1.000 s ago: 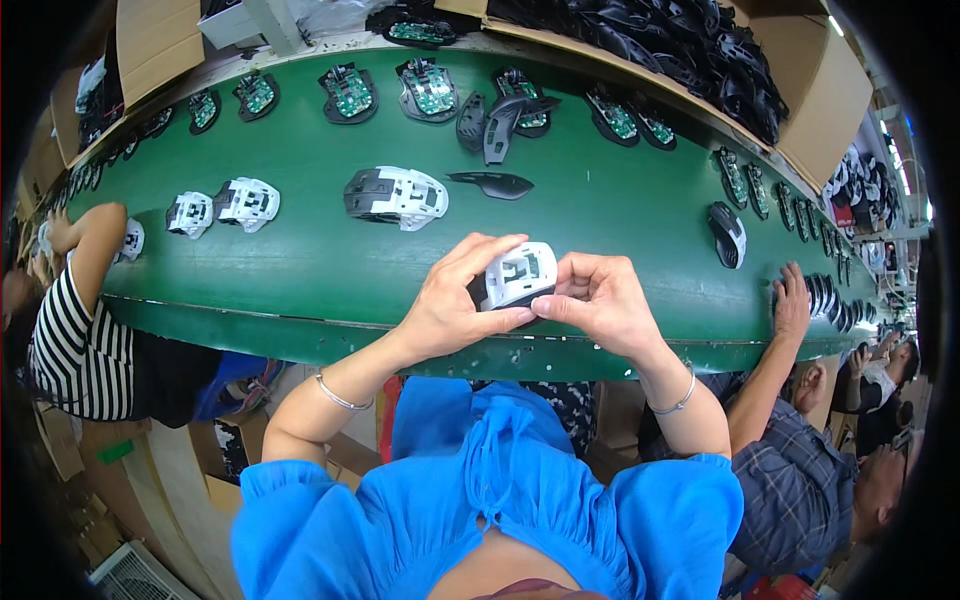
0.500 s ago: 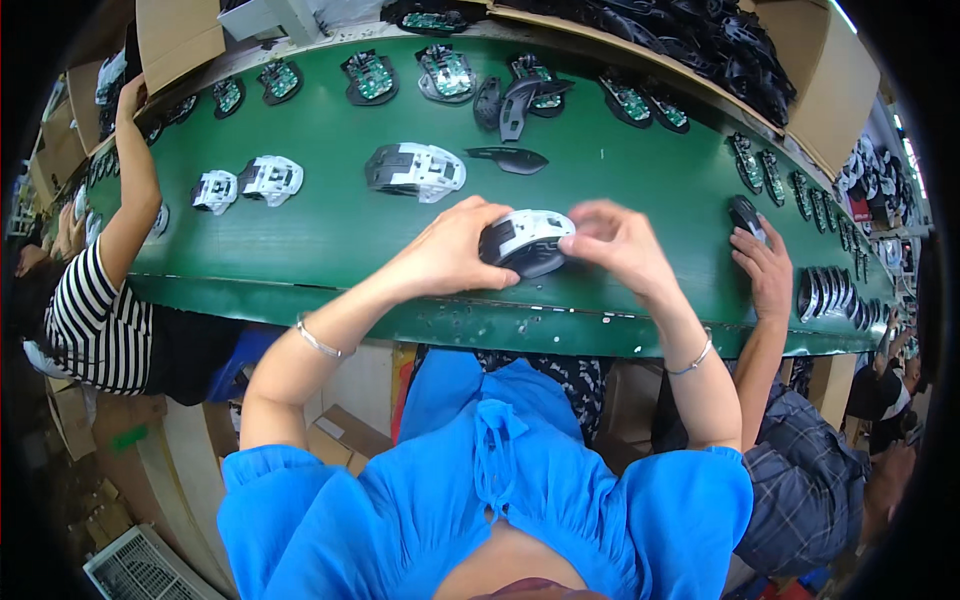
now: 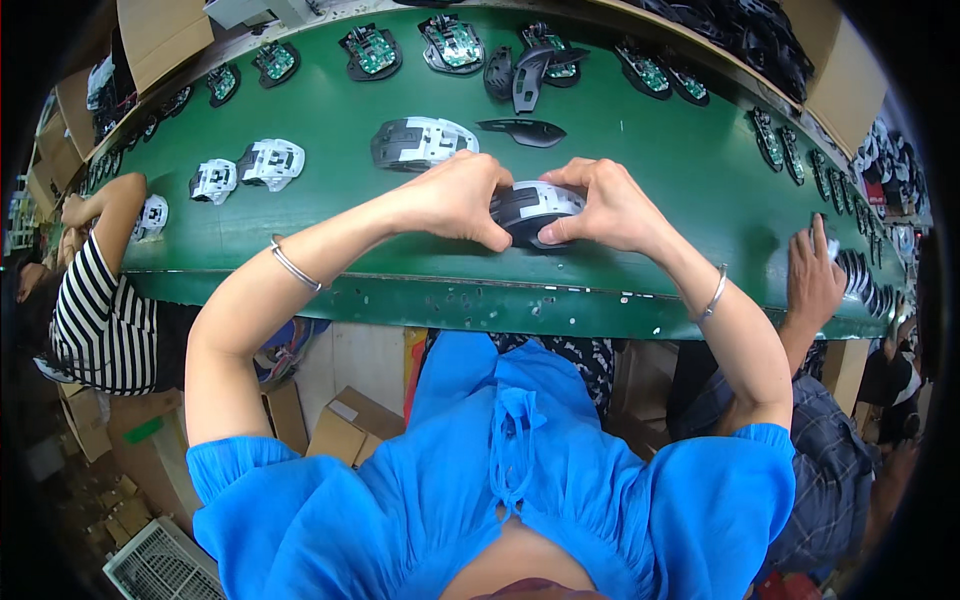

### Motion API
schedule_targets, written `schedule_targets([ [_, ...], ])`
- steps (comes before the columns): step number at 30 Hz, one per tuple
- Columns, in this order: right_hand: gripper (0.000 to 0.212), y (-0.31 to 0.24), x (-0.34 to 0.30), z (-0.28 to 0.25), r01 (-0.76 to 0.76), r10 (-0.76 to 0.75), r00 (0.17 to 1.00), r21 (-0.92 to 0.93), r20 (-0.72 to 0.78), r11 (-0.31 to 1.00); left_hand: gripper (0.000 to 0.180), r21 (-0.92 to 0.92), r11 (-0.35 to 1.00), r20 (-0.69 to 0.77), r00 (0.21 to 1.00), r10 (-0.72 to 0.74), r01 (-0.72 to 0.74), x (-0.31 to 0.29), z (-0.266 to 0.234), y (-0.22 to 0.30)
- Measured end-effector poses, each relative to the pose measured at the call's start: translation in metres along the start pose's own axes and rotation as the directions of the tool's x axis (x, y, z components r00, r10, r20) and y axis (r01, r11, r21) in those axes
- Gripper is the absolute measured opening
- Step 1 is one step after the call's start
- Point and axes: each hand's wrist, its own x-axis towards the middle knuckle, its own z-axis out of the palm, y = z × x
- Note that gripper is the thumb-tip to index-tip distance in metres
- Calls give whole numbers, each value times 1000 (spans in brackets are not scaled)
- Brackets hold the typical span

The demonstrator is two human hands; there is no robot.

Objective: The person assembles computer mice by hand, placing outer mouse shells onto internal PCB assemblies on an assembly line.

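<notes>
Head view: left hand (image 3: 455, 203) and right hand (image 3: 614, 208) grip 1 mouse shell (image 3: 535, 202); step appears fitting; next move likely needs even pressure.

mouse (image 3: 537, 207): white-black | table (image 3: 690, 165): green | blouse (image 3: 590, 500): blue | shirt (image 3: 105, 320): black-white striped

Bright blue top (image 3: 420, 510), loose, lightweight-looking cloth, creased across the front. Sleeves (image 3: 240, 462) short, puffed, gathered at the hem above the elbow. Centre front: narrow tie (image 3: 515, 440) in matching blue, knotted, ends hanging; small notch in the neckline beside it. Forearms bare. Slim silver-toned bangle (image 3: 296, 264) above left hand (image 3: 460, 200); similar bangle (image 3: 716, 292) above right hand (image 3: 612, 208).
</notes>
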Motion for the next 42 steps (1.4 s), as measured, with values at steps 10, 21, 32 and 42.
schedule_targets([
  [10,62,22,-72,12,157,-225,931,-240,-288,958,71,156,985,-218,971,100,-66,-32,34,53],
  [21,63,110,-126,-106,-696,162,508,-293,-846,656,75,247,956,-510,860,-13,161,-79,-40,12],
  [32,23,-2,13,-27,170,-397,784,-450,-477,876,60,258,956,-325,944,-53,142,-39,-53,-6],
  [42,23,-31,-2,-52,351,-257,898,231,-357,908,43,-961,276,-121,927,-354,-20,-58,-30,-9],
])
